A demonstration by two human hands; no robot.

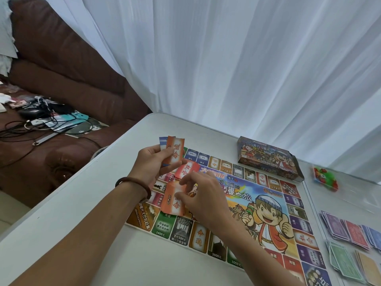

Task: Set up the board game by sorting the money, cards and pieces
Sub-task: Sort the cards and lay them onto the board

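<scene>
Orange cards (174, 153), multicoloured cartoon board (247, 213), white table (82, 234), brown sofa (61, 79)

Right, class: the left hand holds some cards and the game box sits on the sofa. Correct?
No. The head view shows the game box on the white table at the far edge of the board, not on the sofa. The left hand does hold some cards.

Held upright in left fingers (158, 151): orange card (174, 150), blue card (162, 142) behind it. Just below those fingers: red card (186, 171), tilted. Under right thumb (178, 196): second orange card (171, 204), flat; grip unclear.
</scene>
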